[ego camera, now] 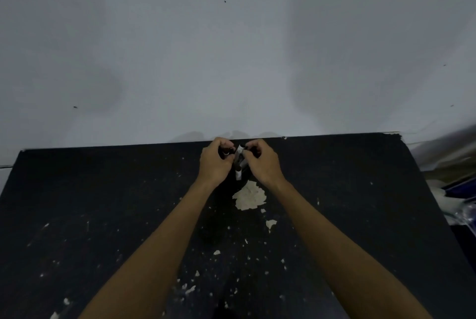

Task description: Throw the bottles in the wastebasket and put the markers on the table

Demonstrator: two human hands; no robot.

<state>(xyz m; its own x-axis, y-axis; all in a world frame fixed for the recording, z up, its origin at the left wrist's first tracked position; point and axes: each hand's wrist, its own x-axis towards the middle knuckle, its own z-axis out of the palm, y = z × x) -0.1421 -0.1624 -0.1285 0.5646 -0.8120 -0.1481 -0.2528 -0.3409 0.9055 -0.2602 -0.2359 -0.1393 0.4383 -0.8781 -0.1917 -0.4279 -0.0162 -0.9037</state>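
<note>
Both my hands meet over the far edge of the black table (103, 203), close to the wall. My left hand (215, 161) is closed around a dark marker, whose cap end shows near the thumb. My right hand (261, 161) is closed around other markers (239, 161); their white and black barrels stick out between the two hands. The fingers hide most of the markers, and how many there are cannot be told. No bottle is clearly in view.
The table top is chipped, with pale flakes and a large bare patch (249, 198) just below my hands. A white wall (231, 48) rises behind the table. At the right edge, blue and clear plastic things (461, 205) lie blurred beside the table.
</note>
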